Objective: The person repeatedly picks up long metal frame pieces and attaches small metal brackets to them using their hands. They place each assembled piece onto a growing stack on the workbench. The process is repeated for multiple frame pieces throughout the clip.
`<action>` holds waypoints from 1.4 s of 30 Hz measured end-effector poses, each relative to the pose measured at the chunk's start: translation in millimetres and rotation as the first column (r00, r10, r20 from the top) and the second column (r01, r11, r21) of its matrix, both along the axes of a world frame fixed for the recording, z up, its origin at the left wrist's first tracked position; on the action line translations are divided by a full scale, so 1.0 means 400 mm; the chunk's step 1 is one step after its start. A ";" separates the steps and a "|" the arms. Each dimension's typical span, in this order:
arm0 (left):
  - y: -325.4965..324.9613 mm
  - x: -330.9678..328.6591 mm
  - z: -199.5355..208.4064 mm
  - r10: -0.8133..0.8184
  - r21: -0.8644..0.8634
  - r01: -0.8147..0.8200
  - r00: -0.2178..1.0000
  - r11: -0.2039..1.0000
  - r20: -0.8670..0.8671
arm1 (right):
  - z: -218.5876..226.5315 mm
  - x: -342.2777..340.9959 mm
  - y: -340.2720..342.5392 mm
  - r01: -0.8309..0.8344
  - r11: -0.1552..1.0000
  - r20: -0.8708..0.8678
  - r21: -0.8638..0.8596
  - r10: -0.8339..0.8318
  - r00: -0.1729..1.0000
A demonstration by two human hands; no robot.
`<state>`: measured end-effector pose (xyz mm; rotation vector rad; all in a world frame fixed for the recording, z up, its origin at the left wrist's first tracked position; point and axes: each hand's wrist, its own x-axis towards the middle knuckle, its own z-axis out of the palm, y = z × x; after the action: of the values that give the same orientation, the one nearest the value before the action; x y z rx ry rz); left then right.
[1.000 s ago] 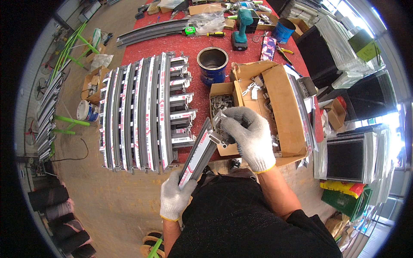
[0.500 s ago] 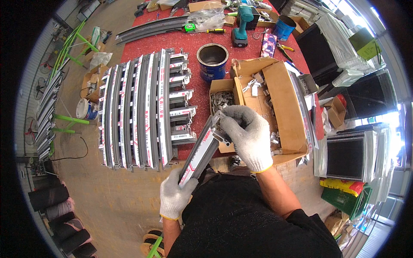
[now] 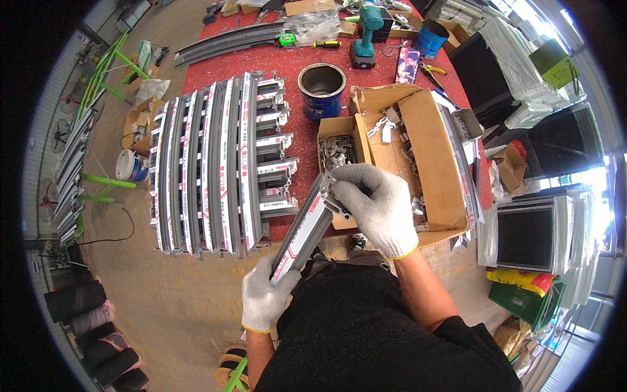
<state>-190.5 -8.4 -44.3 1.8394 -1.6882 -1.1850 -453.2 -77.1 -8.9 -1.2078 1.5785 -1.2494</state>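
In a white-and-grey work glove, my left hand (image 3: 266, 294) is wrapped round the lower end of a grey metal profile (image 3: 305, 233) with a white, red-printed film strip. The profile slants up to the right in front of my body. At its upper end my gloved right hand (image 3: 379, 206) pinches a small silvery metal fitting (image 3: 331, 196), thumb and forefinger closed; the fingertips partly hide it. Just beyond stands a small cardboard box (image 3: 361, 145) full of metal fittings (image 3: 337, 151). Left of it, a stack of film-covered profiles (image 3: 208, 163) lies crosswise on the red table (image 3: 297, 72).
A large open carton (image 3: 434, 163) with scattered metal parts stands on the right. Behind are a blue can (image 3: 322, 91), a teal cordless drill (image 3: 367, 39), yellow-handled pliers (image 3: 433, 73), a screwdriver (image 3: 326, 44) and a green tape measure (image 3: 286, 40). Long curved profiles (image 3: 228, 44) lie farther back.
My right hand has shifted very slightly at the profile's upper end, still pinching the fitting. The left hand keeps its hold, and the view has tilted a little.
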 end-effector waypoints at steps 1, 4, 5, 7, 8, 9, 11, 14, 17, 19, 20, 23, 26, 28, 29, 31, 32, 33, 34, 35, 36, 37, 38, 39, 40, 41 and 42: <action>-0.001 0.003 -0.001 -0.015 0.004 0.015 1.000 1.000 0.006 | 0.005 -0.009 0.001 -0.026 0.999 -0.028 0.018 0.027 0.999; -0.006 0.011 -0.007 -0.054 -0.045 0.055 0.998 0.997 0.021 | 0.012 -0.025 0.001 -0.101 0.993 -0.054 0.063 0.104 0.993; -0.010 0.013 -0.009 -0.070 -0.065 0.073 0.996 0.995 0.047 | 0.011 -0.030 0.000 -0.132 0.990 -0.065 0.053 0.136 0.989; -0.016 0.020 -0.008 -0.066 -0.061 0.068 0.997 0.996 0.042 | 0.011 -0.042 0.001 -0.161 0.984 -0.032 0.073 0.164 0.986; -0.015 0.022 -0.005 -0.060 -0.033 0.062 0.996 0.998 0.062 | 0.010 -0.044 0.003 -0.178 0.982 -0.025 0.070 0.180 0.983; -0.012 0.022 -0.002 -0.060 -0.062 0.061 0.998 0.996 0.031 | 0.008 -0.044 0.004 -0.195 0.978 0.023 0.078 0.194 0.981; -0.010 0.022 0.006 -0.052 -0.085 0.051 0.999 0.995 -0.006 | 0.005 -0.045 0.004 -0.222 0.972 0.108 0.077 0.213 0.971; -0.003 0.012 0.011 0.023 -0.039 -0.026 0.998 0.999 -0.060 | 0.002 -0.045 0.003 -0.190 0.955 0.412 0.230 0.082 0.908; -0.003 0.012 0.016 0.038 0.035 -0.037 0.999 0.999 -0.023 | -0.003 -0.050 -0.011 -0.246 0.938 0.537 0.244 0.081 0.840; -0.004 0.014 0.017 -0.027 -0.001 0.027 1.000 1.000 -0.012 | -0.010 -0.052 -0.020 -0.238 0.944 0.502 0.230 0.095 0.860; -0.001 0.015 0.018 -0.048 0.012 0.047 0.999 0.999 0.020 | -0.016 -0.051 -0.021 -0.247 0.946 0.495 0.211 0.115 0.861; 0.004 0.017 0.016 -0.075 0.050 0.073 0.996 0.996 0.043 | -0.033 -0.056 -0.030 -0.298 0.929 0.567 0.218 0.127 0.814; 0.012 0.013 0.011 -0.061 -0.029 0.060 0.997 0.998 -0.044 | -0.050 -0.065 -0.031 -0.287 0.931 0.567 0.224 0.115 0.816; 0.012 0.014 0.007 -0.076 -0.038 0.074 0.996 0.997 -0.039 | -0.063 -0.074 -0.035 -0.290 0.930 0.539 0.225 0.130 0.832; 0.013 0.016 0.006 -0.081 -0.040 0.080 0.996 0.996 -0.036 | -0.071 -0.078 -0.036 -0.296 0.927 0.512 0.233 0.142 0.847; 0.012 0.023 0.009 -0.074 0.051 0.075 0.997 0.996 -0.032 | -0.090 -0.078 -0.042 -0.313 0.942 0.370 0.125 0.248 0.895; 0.011 0.025 0.009 -0.074 0.086 0.074 0.997 0.994 -0.006 | -0.102 -0.070 -0.047 -0.335 0.942 0.241 0.011 0.323 0.915; 0.009 0.027 0.010 -0.065 0.055 0.066 0.997 0.996 -0.029 | -0.113 -0.060 -0.057 -0.383 0.920 -0.007 -0.083 0.384 0.923; 0.008 0.027 0.011 -0.058 0.015 0.059 0.998 0.998 -0.028 | -0.121 -0.050 -0.067 -0.428 0.871 -0.171 -0.243 0.396 0.902; 0.007 0.027 0.012 -0.057 -0.016 0.057 0.998 0.998 -0.004 | -0.125 -0.037 -0.079 -0.468 0.768 -0.415 -0.437 0.290 0.863; 0.004 0.028 0.013 -0.042 -0.031 0.041 0.999 0.999 -0.034 | -0.123 -0.023 -0.070 -0.364 0.908 0.144 -0.210 0.396 0.907; 0.003 0.029 0.015 -0.030 -0.037 0.029 0.999 0.999 -0.041 | -0.117 -0.008 -0.063 -0.349 0.935 0.655 0.058 0.229 0.720; 0.001 0.032 0.016 -0.017 -0.044 0.015 0.999 0.999 -0.049 | -0.110 0.010 -0.065 -0.336 0.942 0.551 0.015 0.273 0.789; 0.000 0.037 0.017 0.021 -0.021 -0.022 0.998 1.000 -0.058 | -0.101 0.027 -0.065 -0.323 0.945 0.353 -0.041 0.316 0.880; -0.001 0.044 0.018 0.039 -0.003 -0.040 0.998 0.999 -0.051 | -0.094 0.043 -0.066 -0.301 0.952 0.308 -0.065 0.306 0.901; 0.000 0.051 0.018 0.056 0.014 -0.056 0.997 0.998 -0.046 | -0.087 0.051 -0.062 -0.320 0.941 0.685 0.113 0.160 0.711; -0.003 0.062 0.016 0.075 0.013 -0.074 0.996 0.997 -0.050 | -0.090 0.063 -0.063 -0.319 0.936 0.523 0.148 0.200 0.829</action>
<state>-165.6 -9.4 -37.8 1.8462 -1.5747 -1.2028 -428.1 -102.1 -44.9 -0.8263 1.0911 -1.0555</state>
